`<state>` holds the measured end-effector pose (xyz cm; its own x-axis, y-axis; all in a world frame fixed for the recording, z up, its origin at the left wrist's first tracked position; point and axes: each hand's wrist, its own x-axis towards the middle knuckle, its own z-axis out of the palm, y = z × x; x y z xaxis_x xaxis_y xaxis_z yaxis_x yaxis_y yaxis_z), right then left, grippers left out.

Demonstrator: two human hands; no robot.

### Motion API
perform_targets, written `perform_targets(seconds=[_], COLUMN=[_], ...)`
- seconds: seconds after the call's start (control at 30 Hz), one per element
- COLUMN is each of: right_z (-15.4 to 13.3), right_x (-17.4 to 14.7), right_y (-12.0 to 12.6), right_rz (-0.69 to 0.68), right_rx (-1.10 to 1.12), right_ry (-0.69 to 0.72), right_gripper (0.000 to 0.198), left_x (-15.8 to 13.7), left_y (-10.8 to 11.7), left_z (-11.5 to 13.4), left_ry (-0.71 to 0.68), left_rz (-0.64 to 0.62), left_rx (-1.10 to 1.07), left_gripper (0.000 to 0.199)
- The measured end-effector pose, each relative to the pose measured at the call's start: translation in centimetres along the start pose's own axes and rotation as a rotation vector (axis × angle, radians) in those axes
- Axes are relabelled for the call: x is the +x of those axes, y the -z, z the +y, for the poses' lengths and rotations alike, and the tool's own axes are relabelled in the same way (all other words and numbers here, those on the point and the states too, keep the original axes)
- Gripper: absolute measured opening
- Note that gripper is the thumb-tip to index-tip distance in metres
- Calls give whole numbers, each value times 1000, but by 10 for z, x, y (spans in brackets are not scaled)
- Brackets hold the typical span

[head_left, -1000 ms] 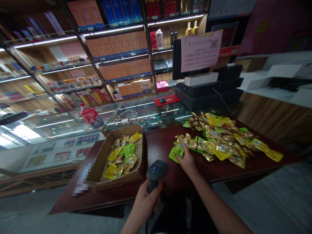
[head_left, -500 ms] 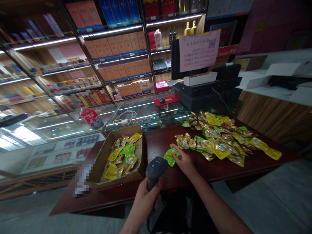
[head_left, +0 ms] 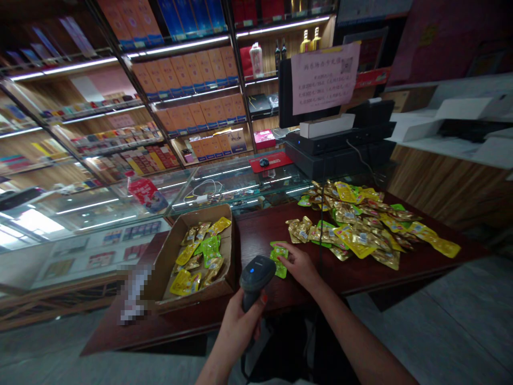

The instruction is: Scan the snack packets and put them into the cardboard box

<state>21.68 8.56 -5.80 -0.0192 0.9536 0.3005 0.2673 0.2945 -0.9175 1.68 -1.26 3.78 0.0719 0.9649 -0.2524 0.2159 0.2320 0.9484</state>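
My left hand (head_left: 241,320) is wrapped round the handle of a dark barcode scanner (head_left: 258,271), a blue light lit on its top. In my right hand (head_left: 301,267) a green snack packet (head_left: 279,259) is pinched by its right edge, just right of the scanner's head. Left of the scanner stands an open cardboard box (head_left: 229,278) with several gold, yellow and green packets (head_left: 210,250) lying in it. To the right, a large pile of similar packets (head_left: 360,224) is heaped on the dark red table (head_left: 256,230).
Behind the table runs a glass counter (head_left: 236,174) with a red bottle (head_left: 146,192), a white cable (head_left: 202,190) and a mouse (head_left: 263,162). A monitor (head_left: 285,96) bearing a paper notice stands at the back right. Shelves of boxed goods (head_left: 186,69) line the wall.
The green packet has turned to stand more lengthwise, with my right hand's fingers now on its right edge. My left hand still holds the scanner in nearly the same place.
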Motion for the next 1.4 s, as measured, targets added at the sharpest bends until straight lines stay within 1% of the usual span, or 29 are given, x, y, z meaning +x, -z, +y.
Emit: perform_targets(seconds=[0.07,0.13,0.27,0.5,0.63,0.73,0.8,0.9,1.1,1.3,1.4], right_z=[-1,0,1,-5,-4,-2,-1,-1,0,-5,-10], right_x=[1,1,0,-3,-4,-4,-4,-5,-6,-7,-7], right_y=[1,1,0,1,1,1,1,1,1,1,1], right_rz=[-20,-18,5,19,-3,-4,-7,-4,-8,-25,-7], right_rx=[-40,-59,-59,-62,-35,-24,-19,-21,-57,-105,-143], right_ry=[44,61,50,58,17,-7,-22,-40,-26,-6,26], right_gripper=[39,40,42,38,42,41,44,55,64,67,66], left_x=[0,0,-1,1,2,2,2,2,3,5,4], left_y=[0,-1,-1,1,0,-1,-2,-2,0,0,-1], left_z=[-1,-1,1,0,-2,-2,-2,1,3,0,3], left_ry=[1,2,1,0,-19,-25,-19,-3,0,-5,0], left_rz=[-1,-8,0,0,-9,-8,-5,-9,-25,-64,-79], left_rx=[-4,-5,-4,-7,-15,-17,-19,-26,11,-4,0], left_gripper=[40,41,44,49,47,47,47,46,45,47,47])
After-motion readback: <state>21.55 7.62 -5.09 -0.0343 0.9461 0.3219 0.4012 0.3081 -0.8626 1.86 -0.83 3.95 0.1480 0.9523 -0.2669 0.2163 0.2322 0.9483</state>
